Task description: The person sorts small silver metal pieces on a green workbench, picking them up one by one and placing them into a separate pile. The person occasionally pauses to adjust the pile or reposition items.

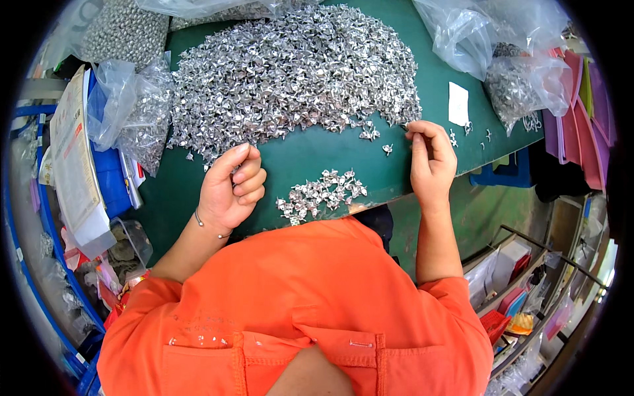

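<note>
A wide heap of small silver metal parts (290,72), each with bent prongs, covers the far half of the green tabletop (370,162). My left hand (232,181) is closed at the heap's near left edge, thumb pressed to the curled fingers; what it holds, if anything, is hidden. By the heap's right edge my right hand (432,158) pinches thumb and forefinger together, with a small silver metal part (405,125) showing at the fingertips. Between the hands, close to my body, lies a smaller pile of the same parts (320,196). One loose part (387,150) sits apart near my right hand.
Clear plastic bags of metal pieces stand at the left (142,119) and right (512,92). A white paper slip (457,103) and a few stray parts lie on the right. Papers on a blue holder (79,158) stand left; a cluttered rack (515,284) is at lower right.
</note>
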Demonstrator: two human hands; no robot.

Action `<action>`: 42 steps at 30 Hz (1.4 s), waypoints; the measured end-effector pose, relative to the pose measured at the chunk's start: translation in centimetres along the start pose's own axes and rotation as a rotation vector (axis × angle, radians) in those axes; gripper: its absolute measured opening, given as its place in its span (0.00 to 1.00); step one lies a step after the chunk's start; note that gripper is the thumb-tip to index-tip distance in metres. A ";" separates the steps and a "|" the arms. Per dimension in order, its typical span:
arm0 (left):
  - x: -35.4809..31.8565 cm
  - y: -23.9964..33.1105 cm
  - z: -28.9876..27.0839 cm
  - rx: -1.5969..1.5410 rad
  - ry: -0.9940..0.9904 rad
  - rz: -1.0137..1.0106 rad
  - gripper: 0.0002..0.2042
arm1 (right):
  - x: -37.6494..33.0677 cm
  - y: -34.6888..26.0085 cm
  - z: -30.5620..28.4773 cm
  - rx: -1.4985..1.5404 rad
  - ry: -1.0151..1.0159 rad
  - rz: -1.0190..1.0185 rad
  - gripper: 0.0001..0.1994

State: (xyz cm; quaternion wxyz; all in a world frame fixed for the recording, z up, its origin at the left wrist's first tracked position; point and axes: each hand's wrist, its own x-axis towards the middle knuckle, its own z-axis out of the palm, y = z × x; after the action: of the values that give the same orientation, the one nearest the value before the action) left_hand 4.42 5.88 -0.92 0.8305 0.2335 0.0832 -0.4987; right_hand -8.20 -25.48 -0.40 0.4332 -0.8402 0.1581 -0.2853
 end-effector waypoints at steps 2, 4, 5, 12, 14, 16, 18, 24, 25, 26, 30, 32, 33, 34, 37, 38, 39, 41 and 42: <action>0.0 0.0 0.0 0.002 0.000 -0.002 0.14 | -0.6 -0.4 0.2 -0.008 -0.031 0.103 0.07; 0.0 0.0 -0.1 -0.003 0.004 0.000 0.14 | -0.7 -1.6 0.5 -0.169 -0.177 -0.035 0.07; 0.0 0.0 -0.1 -0.001 0.004 -0.001 0.14 | -0.8 -1.0 0.7 -0.140 -0.182 -0.146 0.08; 0.0 0.1 0.0 0.000 0.012 0.001 0.14 | -1.3 -1.2 -0.2 -0.036 -0.265 -0.302 0.07; -0.1 0.0 -0.1 -0.003 0.013 -0.001 0.14 | -1.1 -0.5 -0.8 -0.052 -0.077 -0.228 0.06; 0.0 0.1 -0.1 0.003 0.008 -0.004 0.14 | -1.3 -0.3 -1.2 0.012 0.012 -0.021 0.06; 0.0 0.1 0.0 -0.002 0.002 -0.004 0.14 | -1.5 -0.8 -1.0 0.016 -0.053 -0.017 0.06; 0.0 0.1 -0.1 -0.006 -0.013 0.000 0.14 | -1.2 -2.2 -0.3 0.145 -0.545 -0.166 0.07; 0.0 0.1 -0.1 -0.004 -0.012 0.001 0.14 | -1.1 -2.1 0.0 0.095 -0.452 -0.194 0.07; 0.0 0.1 -0.1 -0.008 -0.011 0.000 0.14 | -0.9 -1.8 0.4 0.045 -0.358 -0.222 0.07; 0.0 0.1 0.0 -0.014 0.003 -0.006 0.14 | 0.4 -1.2 2.5 -0.131 -0.133 -0.239 0.08; 0.0 0.1 0.0 -0.014 0.004 -0.004 0.14 | 0.4 -0.9 2.4 -0.122 -0.174 -0.273 0.09; 0.0 0.1 0.0 -0.014 0.001 -0.002 0.14 | 0.4 -0.7 2.2 -0.118 -0.194 -0.290 0.09; -0.1 0.0 0.0 -0.015 0.000 -0.002 0.14 | 0.4 -0.6 1.9 -0.126 -0.219 -0.308 0.09; -0.1 0.0 0.1 -0.007 0.003 -0.002 0.14 | 0.3 -0.9 0.2 -0.134 -0.343 -0.354 0.08; -0.1 0.0 0.0 -0.006 0.003 -0.004 0.14 | 0.1 -1.1 -0.1 -0.112 -0.324 -0.315 0.08; 0.0 0.0 -0.1 -0.005 0.004 -0.007 0.14 | -0.1 -1.4 -0.4 -0.089 -0.305 -0.276 0.07; 0.0 0.1 -0.1 -0.003 0.003 -0.009 0.14 | -0.2 -0.9 -0.8 -0.084 -0.211 -0.232 0.06; 0.0 0.1 0.0 -0.002 0.002 -0.008 0.14 | -0.1 -0.8 -0.8 -0.124 -0.149 -0.222 0.06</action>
State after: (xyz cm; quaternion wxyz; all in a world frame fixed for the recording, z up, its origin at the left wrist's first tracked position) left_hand 4.50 5.88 -0.93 0.8287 0.2329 0.0853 -0.5018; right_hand -8.80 -25.50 0.59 0.3568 -0.8965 0.0490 -0.2580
